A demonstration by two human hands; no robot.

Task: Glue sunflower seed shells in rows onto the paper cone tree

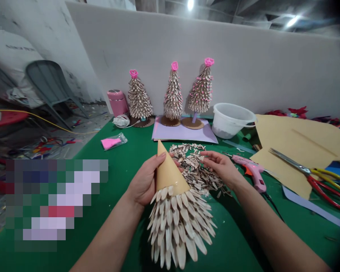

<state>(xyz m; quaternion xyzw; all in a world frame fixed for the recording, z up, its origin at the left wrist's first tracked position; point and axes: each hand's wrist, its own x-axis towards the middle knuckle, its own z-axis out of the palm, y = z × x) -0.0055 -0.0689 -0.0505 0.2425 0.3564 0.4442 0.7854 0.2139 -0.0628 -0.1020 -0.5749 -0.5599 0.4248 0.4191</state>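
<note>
My left hand [144, 181] is wrapped round a tan paper cone [167, 172], its tip pointing away from me. Overlapping seed shells [177, 226] cover the cone's wide lower half. My right hand [219, 166] reaches into a loose pile of seed shells [194, 164] on the green table [121, 158], its fingers pinched at the pile. Whether a shell is between them is too small to tell. A pink glue gun [252, 172] lies just right of that hand.
Three finished shell trees [172, 94] with pink tops stand at the back on a lilac sheet. A white bowl [232, 120], brown card [300, 145], red and yellow scissors [317, 177], a pink cup [117, 102] and a small pink packet [113, 142] surround them.
</note>
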